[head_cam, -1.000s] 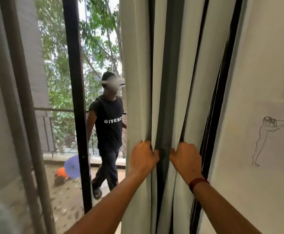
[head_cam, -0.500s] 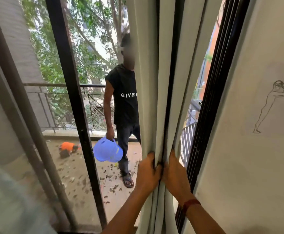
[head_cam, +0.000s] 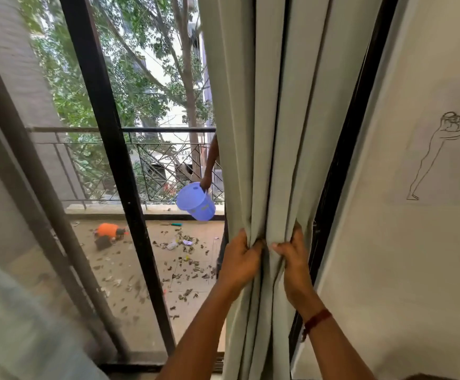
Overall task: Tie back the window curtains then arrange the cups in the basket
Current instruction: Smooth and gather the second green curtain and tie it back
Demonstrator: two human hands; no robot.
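Balcony window (head_cam: 108, 160) behind; left hand (head_cam: 239, 259) and right hand (head_cam: 291, 260), grips clenched, bunch the curtain (head_cam: 278, 133). Tieback's probably next, none visible.

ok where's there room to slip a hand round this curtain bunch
Left of the pale grey-green fabric curtain, the stretch across to the black window bar looks free. On the right it is tight: only a sliver separates the curtain from the black side frame. The left hand and right hand grip the bunched folds close together, crowding the middle.
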